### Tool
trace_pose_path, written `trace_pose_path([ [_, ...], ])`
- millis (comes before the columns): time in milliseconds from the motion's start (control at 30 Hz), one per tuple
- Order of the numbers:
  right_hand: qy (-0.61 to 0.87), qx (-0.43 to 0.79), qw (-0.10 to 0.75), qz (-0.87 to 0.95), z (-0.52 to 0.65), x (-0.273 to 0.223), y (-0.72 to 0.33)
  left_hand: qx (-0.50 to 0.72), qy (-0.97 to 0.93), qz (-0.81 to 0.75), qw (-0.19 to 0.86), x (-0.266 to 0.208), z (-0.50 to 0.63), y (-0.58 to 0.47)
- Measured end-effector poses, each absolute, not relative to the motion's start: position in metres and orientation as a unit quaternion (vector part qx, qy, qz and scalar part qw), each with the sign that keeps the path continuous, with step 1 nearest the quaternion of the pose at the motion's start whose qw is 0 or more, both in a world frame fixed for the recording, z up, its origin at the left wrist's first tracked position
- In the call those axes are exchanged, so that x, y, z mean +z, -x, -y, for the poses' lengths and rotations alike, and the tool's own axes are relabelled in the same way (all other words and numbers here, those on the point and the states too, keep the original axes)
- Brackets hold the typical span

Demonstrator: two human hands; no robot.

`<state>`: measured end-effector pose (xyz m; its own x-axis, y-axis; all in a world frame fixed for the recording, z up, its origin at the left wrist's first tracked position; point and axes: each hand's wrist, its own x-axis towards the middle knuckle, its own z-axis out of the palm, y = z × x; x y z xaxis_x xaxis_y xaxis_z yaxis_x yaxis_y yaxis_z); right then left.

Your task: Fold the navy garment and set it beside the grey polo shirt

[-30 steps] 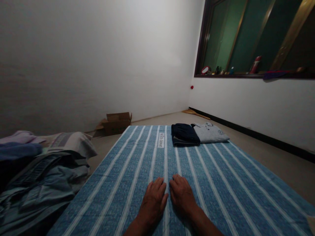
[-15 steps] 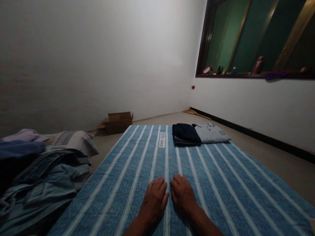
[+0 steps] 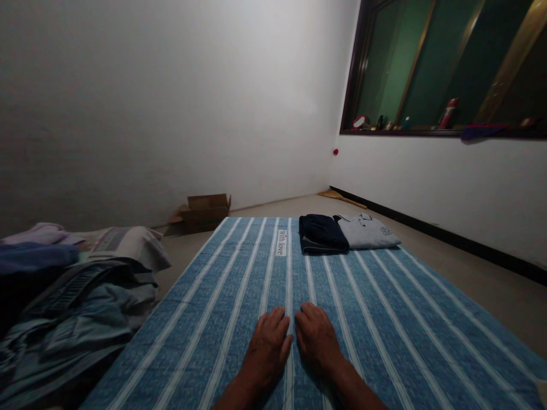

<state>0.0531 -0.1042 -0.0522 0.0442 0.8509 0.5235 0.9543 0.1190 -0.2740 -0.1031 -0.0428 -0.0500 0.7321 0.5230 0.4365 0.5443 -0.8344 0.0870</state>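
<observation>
Both hands rest palm down on a blue cloth (image 3: 205, 307) with white stripes, which covers a flat surface. My left hand (image 3: 269, 341) lies just left of one white stripe, fingers stretched forward and slightly bent, holding nothing. My right hand (image 3: 316, 336) lies beside it across that stripe, also empty, its fingers a little curved. A narrow gap separates the two. Beyond them, at the far edge, are folded dark navy clothing (image 3: 322, 233) and a folded grey polo shirt (image 3: 367, 230), side by side. A "With love" label (image 3: 281, 243) shows on the cloth.
To the left lies a heap of clothes, with grey-green trousers (image 3: 85, 330) and a blue garment (image 3: 38, 259). An open cardboard box (image 3: 205, 213) sits on the floor by the wall. A broom (image 3: 342, 197) lies in the far corner. Small bottles and a red can (image 3: 448, 114) stand on the windowsill.
</observation>
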Motion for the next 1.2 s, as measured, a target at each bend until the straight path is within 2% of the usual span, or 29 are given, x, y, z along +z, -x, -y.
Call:
trace_pose_path([
  [467, 0.652, -0.101, 0.297, 0.690, 0.107, -0.054, -0.055, -0.198, 0.932, 0.302, -0.030, -0.040, 0.051, 0.102],
  [800, 0.615, -0.155, 0.286, 0.718, 0.117, -0.077, -0.065, -0.141, 0.927, 0.334, -0.092, -0.024, 0.074, 0.103],
  [1200, 0.605, -0.150, 0.271, 0.733, 0.118, -0.087, -0.074, -0.151, 0.933, 0.305, -0.119, -0.026, 0.068, 0.139],
])
